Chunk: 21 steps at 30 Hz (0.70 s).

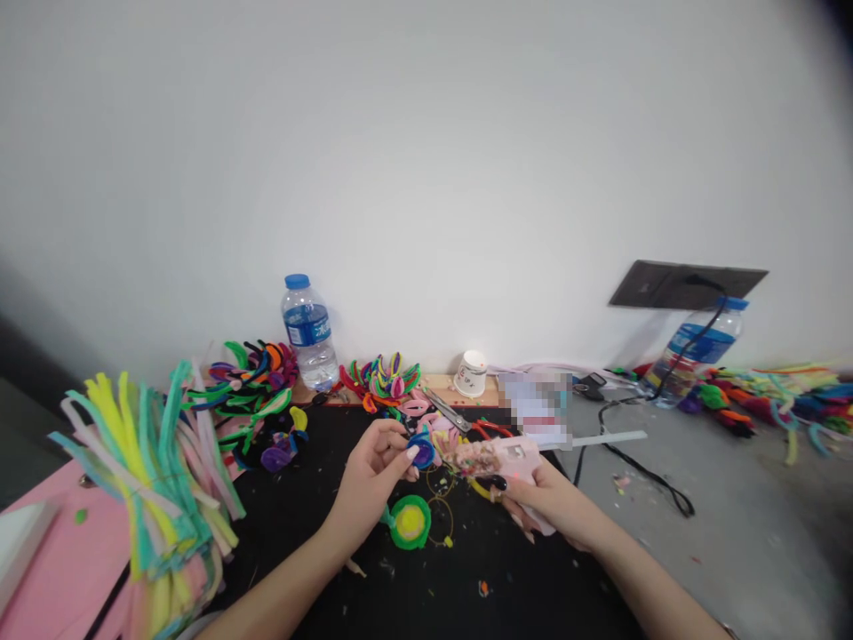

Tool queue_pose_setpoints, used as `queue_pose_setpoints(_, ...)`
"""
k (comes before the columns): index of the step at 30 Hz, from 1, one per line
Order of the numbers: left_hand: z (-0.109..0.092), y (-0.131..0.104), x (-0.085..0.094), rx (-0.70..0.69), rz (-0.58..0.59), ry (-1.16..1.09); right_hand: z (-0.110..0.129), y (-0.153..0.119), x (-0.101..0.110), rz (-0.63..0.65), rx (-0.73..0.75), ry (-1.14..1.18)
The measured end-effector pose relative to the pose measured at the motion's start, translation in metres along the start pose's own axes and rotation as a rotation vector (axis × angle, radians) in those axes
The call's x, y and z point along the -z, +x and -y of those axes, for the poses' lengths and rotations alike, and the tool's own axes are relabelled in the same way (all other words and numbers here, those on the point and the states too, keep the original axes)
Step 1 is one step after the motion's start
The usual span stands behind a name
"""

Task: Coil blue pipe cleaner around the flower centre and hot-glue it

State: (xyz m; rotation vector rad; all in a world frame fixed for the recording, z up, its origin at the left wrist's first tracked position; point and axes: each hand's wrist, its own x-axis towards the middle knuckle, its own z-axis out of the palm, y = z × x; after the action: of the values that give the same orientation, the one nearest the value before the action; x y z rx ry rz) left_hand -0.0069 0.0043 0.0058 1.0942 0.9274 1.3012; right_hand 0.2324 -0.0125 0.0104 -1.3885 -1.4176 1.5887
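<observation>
My left hand [377, 471] pinches a small round blue piece [422, 451] between thumb and fingers. In my right hand [543, 498] is a pale pink glue gun [520, 462], its front part crusted with colourful bits and pointing left at the blue piece. Whether the tip touches the blue piece cannot be made out. Below, on the black mat [400, 604], lies a green ring-shaped piece with a yellow centre [410, 522]. Thin wire hoops [441, 522] rest just right of it.
Fuzzy strips [147, 489] stand bundled at the left. Behind the mat are a water bottle [310, 333], coloured loops [386, 380], scissors [448, 411], red-handled pliers [491, 429] and a paper cup [470, 373]. Another bottle [699, 351] and a black cable [640, 462] are at the right.
</observation>
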Motion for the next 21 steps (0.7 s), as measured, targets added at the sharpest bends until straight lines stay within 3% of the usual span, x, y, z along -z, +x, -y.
queue_pose_setpoints(6, 0.0, -0.001, 0.0, 0.008, 0.012, 0.001, 0.009, -0.03, 0.026, -0.193, 0.054, -0.381)
queue_pose_setpoints(9, -0.001, -0.001, -0.001, 0.002, 0.004, 0.003, 0.008, -0.047, 0.036, -0.271, 0.155, -0.479)
queue_pose_setpoints(12, -0.002, -0.001, -0.001, 0.009, -0.009, 0.005, 0.001, -0.058, 0.045, -0.378, 0.159, -0.542)
queue_pose_setpoints(18, -0.002, -0.001, -0.001, 0.004, -0.007, 0.018, -0.014, -0.061, 0.074, -0.654, 0.158, -0.734)
queue_pose_setpoints(21, -0.001, -0.001, 0.0, 0.001, 0.003, 0.017, -0.019, -0.057, 0.095, -0.76, 0.088, -0.893)
